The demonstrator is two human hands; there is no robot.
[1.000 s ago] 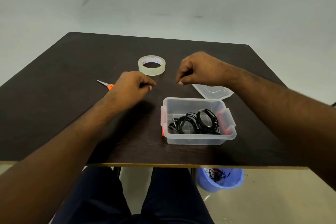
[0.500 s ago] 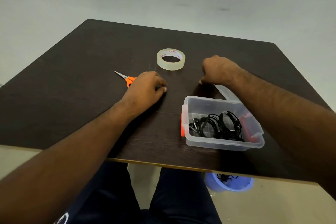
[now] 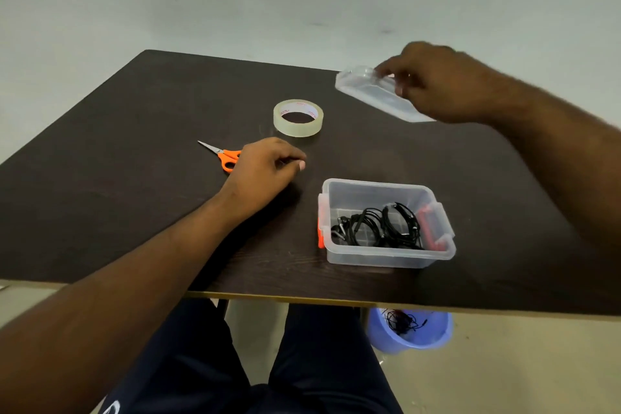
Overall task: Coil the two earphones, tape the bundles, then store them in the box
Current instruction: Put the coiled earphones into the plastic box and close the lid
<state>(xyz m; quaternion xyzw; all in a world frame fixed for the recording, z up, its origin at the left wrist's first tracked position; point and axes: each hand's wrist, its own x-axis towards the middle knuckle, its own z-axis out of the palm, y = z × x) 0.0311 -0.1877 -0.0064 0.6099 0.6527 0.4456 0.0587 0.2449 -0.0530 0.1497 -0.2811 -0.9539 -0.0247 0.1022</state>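
A clear plastic box (image 3: 379, 257) with orange latches stands near the table's front edge, and coiled black earphones (image 3: 379, 223) lie inside it. My right hand (image 3: 437, 82) holds the clear lid (image 3: 373, 94) tilted above the table at the back right. My left hand (image 3: 265, 168) rests on the table to the left of the box, fingers curled with nothing in them. A roll of clear tape (image 3: 298, 117) lies flat just beyond the left hand.
Orange-handled scissors (image 3: 223, 156) lie on the dark table (image 3: 117, 161), partly under my left hand. A blue bucket (image 3: 408, 331) with black cables stands on the floor below the front edge. My legs are under the table.
My right hand has picked up the lid from behind the box and lifted it up and to the right. The left hand has stayed beside the scissors.
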